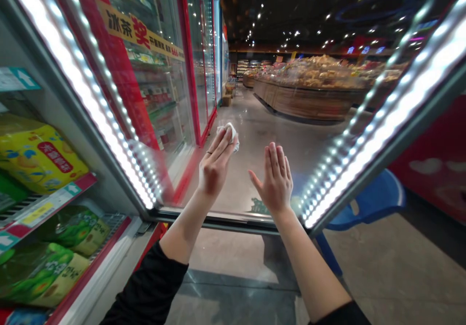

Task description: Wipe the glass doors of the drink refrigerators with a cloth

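Note:
A glass door (242, 184) of a display fridge stands open before me, with bright LED strips down both side frames. My left hand (214, 167), a ring on one finger, presses a crumpled white tissue (233, 138) to the pane. Most of the tissue is hidden under the fingers; its edges stick out at the tips and right side. To the right and slightly lower, my right hand (276, 177) is stretched flat on the glass, fingers together and thumb out, holding nothing.
Fridge shelves at left carry yellow drink packs (40, 157) and green bottle packs (43, 271). A blue plastic stool (367, 201) stands behind the door's right frame. Through the glass are a red-framed cooler (189, 63), an aisle and a wood-sided produce stand (306, 99).

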{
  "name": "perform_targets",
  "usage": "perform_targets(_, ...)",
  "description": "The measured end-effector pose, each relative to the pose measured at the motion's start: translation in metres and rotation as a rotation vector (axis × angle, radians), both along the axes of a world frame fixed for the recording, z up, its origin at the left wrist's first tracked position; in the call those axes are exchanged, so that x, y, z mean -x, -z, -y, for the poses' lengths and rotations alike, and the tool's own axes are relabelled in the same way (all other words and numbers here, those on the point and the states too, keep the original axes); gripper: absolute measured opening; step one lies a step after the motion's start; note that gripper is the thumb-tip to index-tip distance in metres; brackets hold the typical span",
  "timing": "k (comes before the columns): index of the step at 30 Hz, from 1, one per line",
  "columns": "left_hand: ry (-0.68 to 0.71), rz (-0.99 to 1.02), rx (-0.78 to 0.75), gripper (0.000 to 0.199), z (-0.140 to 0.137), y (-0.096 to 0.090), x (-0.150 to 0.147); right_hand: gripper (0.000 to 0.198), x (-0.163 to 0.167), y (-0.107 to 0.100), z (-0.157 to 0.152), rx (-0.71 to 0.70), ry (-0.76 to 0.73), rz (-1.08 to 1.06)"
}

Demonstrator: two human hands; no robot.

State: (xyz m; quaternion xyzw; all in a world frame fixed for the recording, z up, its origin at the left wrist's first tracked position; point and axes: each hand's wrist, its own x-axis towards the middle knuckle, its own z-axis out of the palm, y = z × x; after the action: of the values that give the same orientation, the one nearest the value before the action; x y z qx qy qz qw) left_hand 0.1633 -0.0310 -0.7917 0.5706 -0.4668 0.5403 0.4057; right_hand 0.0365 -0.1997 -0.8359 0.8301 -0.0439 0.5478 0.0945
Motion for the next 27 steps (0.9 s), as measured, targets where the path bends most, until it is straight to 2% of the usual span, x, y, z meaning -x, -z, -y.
perform_targets(3, 0.048, 0.036, -0.084, 0.064, 0.01, -0.022, -0.008, 0.096, -0.003, 0.002, -0.001, -0.019, -0.018, 0.006)
perform_targets(5, 0.03, 0.054, -0.066, 0.063, 0.01, -0.033, -0.014, 0.094, -0.004, 0.001, 0.0, -0.027, -0.016, 0.013)
perform_targets(7, -0.018, 0.05, 0.005, 0.061, 0.007, -0.032, -0.012, 0.093, -0.003, 0.0, 0.002, -0.033, -0.009, 0.018)
perform_targets(9, -0.063, 0.034, 0.059, 0.06, 0.007, -0.019, -0.003, 0.094, -0.002, -0.001, 0.005, -0.043, -0.008, 0.025)
perform_targets(11, -0.074, 0.062, 0.036, 0.061, 0.014, -0.009, 0.009, 0.094, 0.0, -0.001, 0.009, -0.04, -0.005, 0.041)
perform_targets(13, -0.047, 0.124, -0.038, 0.064, 0.025, -0.012, 0.017, 0.093, 0.001, -0.002, 0.013, -0.021, 0.007, 0.061)
perform_targets(16, 0.015, 0.176, -0.109, 0.065, 0.04, -0.044, 0.01, 0.093, 0.003, -0.005, 0.014, -0.024, 0.02, 0.08)
perform_targets(18, 0.047, 0.157, -0.065, 0.064, 0.04, -0.069, -0.003, 0.093, 0.003, -0.01, 0.014, -0.046, 0.02, 0.086)
perform_targets(20, 0.058, 0.122, 0.003, 0.062, 0.03, -0.081, -0.013, 0.092, 0.003, -0.017, 0.012, -0.054, 0.012, 0.096)
perform_targets(22, 0.034, 0.08, 0.045, 0.061, 0.018, -0.074, -0.014, 0.092, 0.003, -0.026, 0.009, -0.051, -0.008, 0.105)
perform_targets(24, -0.011, 0.05, 0.054, 0.062, 0.011, -0.053, -0.005, 0.091, 0.001, -0.034, 0.006, -0.056, -0.034, 0.101)
perform_targets(27, -0.018, 0.072, -0.05, 0.069, 0.016, -0.028, 0.015, 0.087, -0.001, -0.04, 0.003, -0.064, -0.065, 0.078)
